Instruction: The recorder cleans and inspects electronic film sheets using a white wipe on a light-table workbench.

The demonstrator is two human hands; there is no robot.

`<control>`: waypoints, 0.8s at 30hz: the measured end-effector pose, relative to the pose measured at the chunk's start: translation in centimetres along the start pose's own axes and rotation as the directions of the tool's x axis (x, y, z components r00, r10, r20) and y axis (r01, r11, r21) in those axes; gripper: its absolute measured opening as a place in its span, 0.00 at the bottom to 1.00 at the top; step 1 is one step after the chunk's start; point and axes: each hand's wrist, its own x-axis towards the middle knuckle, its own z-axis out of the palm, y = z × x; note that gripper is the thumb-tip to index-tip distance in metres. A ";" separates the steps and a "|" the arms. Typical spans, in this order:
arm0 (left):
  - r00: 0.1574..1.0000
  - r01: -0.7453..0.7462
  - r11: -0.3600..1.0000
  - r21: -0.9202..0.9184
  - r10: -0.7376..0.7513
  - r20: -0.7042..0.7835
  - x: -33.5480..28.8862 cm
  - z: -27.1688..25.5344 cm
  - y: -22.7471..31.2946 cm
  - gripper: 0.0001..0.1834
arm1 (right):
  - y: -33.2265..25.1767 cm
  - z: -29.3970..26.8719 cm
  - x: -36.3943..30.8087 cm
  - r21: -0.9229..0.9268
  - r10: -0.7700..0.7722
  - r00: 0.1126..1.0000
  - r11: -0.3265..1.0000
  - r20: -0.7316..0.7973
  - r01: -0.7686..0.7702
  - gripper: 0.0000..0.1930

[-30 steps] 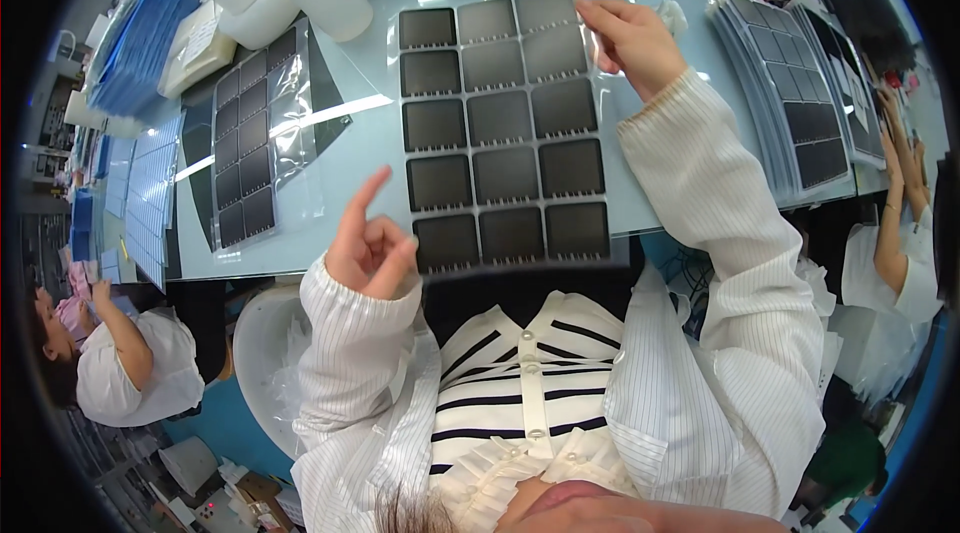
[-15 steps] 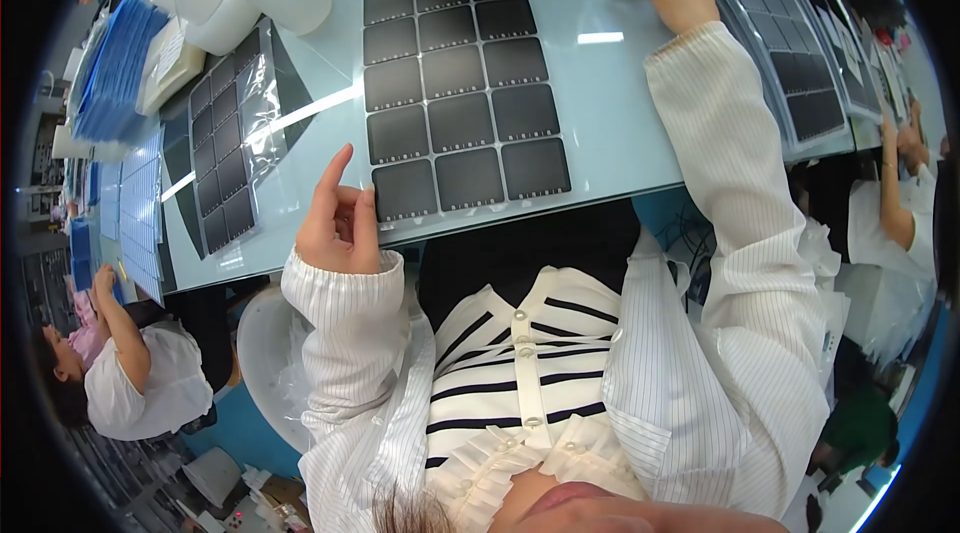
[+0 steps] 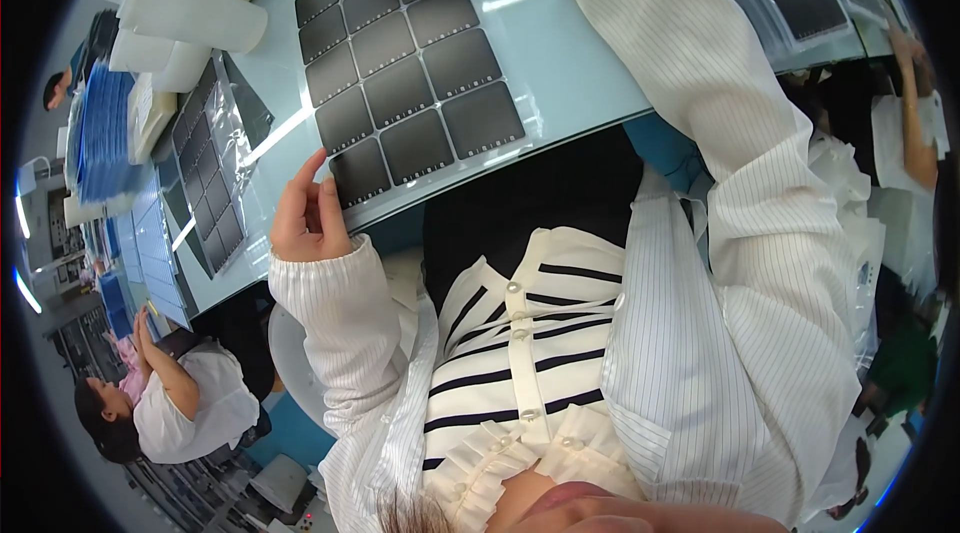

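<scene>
A sheet of dark grey, round-cornered panels (image 3: 398,93) lies flat on the glass-topped table, its near edge close to the table's front edge. Small pale marks run along the bottom of each panel. My left hand (image 3: 312,218) rests at the sheet's near left corner. Its index finger and thumb are apart and touch the sheet's edge, while the other fingers curl loosely. Beyond the top of the picture, my right hand is out of sight; only its striped white sleeve (image 3: 690,43) shows, reaching over the table to the right of the sheet.
Left of the sheet lie another dark panel sheet in clear film (image 3: 208,168), white plastic jugs (image 3: 195,13) and a stack of blue sheets (image 3: 105,123). More panel sheets (image 3: 800,3) are at the far right. A person in white (image 3: 195,398) sits at left.
The view has shifted and turned, so the sheet appears further left. My right hand, holding a white wad, has gone out past the top edge. My left index finger has lowered onto the sheet's edge.
</scene>
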 end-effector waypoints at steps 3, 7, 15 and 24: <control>1.000 -0.009 0.982 0.189 0.006 0.019 0.2 -0.1 0.6 0.15 | 0.4 0.1 0.5 -0.051 -0.085 0.993 0.995 0.078 0.089 0.18; 0.948 -0.291 0.876 0.385 0.318 -0.007 0.0 -0.2 -0.7 0.19 | -0.6 0.1 -5.9 0.611 -0.465 0.862 0.747 0.200 0.262 0.15; 0.926 -0.376 0.864 0.336 0.338 0.167 0.3 -0.4 -1.4 0.22 | -3.9 -3.1 -12.9 0.518 -0.689 0.693 0.680 0.210 0.520 0.10; 0.945 -0.327 0.877 0.352 0.298 0.134 0.2 0.0 -1.2 0.22 | -3.6 -3.0 -11.1 0.399 -0.532 0.780 0.827 0.330 0.396 0.12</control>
